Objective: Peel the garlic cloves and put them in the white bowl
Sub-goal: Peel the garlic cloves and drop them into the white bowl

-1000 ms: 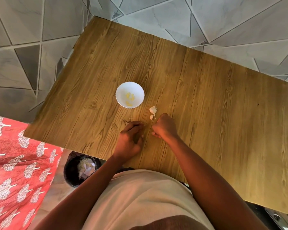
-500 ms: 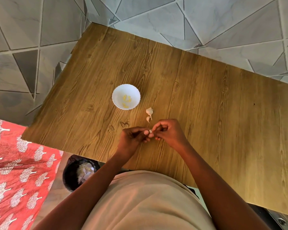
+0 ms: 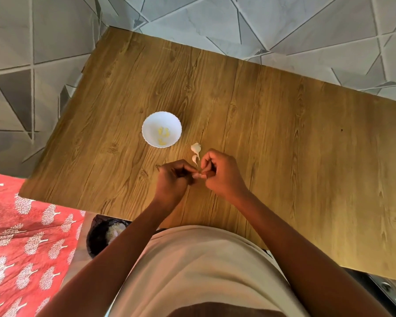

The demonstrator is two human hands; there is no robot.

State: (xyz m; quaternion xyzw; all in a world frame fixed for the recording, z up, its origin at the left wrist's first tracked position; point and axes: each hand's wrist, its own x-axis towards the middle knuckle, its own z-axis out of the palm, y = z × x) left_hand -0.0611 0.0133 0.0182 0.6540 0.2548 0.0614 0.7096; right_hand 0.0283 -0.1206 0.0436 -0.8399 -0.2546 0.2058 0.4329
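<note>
The left hand point(image 3: 173, 183) and the right hand point(image 3: 222, 173) meet above the wooden table point(image 3: 284, 133), fingers of both curled and pinching together one small pale thing, probably a garlic clove point(image 3: 198, 176), but it is almost fully hidden by the fingertips and I cannot tell if skin is on it. Just beyond the right hand two unpeeled cloves point(image 3: 196, 151) lie on the table, and a little further to the left stands the white bowl point(image 3: 161, 129) with some yellowish peeled pieces inside. Below the table edge a dark bin point(image 3: 101, 236) is half covered by the left forearm.
</note>
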